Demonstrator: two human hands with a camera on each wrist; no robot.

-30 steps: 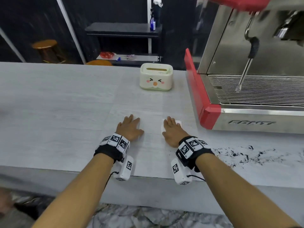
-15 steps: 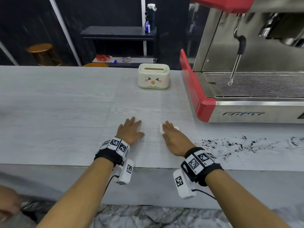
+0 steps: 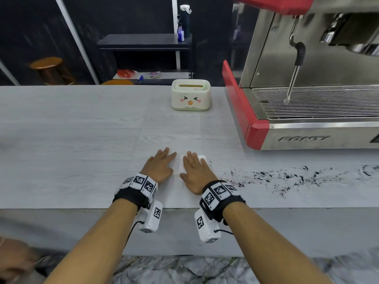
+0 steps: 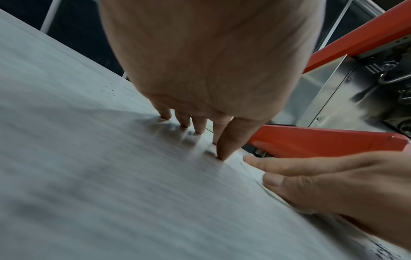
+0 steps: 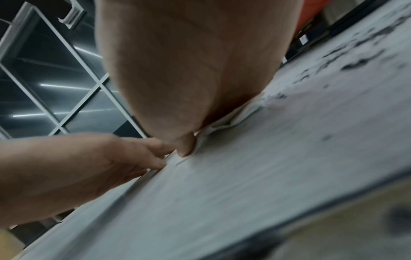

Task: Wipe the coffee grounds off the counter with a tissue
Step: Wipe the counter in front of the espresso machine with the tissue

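A folded white tissue (image 3: 181,165) lies flat on the pale grey counter (image 3: 82,152). My right hand (image 3: 194,171) presses on it with straight fingers. In the right wrist view the tissue (image 5: 233,119) bunches a little under the palm of my right hand (image 5: 189,70). My left hand (image 3: 162,165) rests flat beside it, its index finger at the tissue's left edge, holding nothing. Black coffee grounds (image 3: 287,177) are scattered along the counter just right of my right hand. The grounds (image 5: 355,61) also show blurred in the right wrist view.
A red and steel espresso machine (image 3: 307,130) stands at the back right, with its steam wand (image 3: 293,78) hanging over the drip grate. A cream tissue box with a cartoon face (image 3: 190,95) sits straight ahead. The counter's front edge (image 3: 82,209) runs under my wrists.
My two hands have come closer together: the left one slid right up to the tissue's edge. The right hand still presses the tissue. My head view has shifted.
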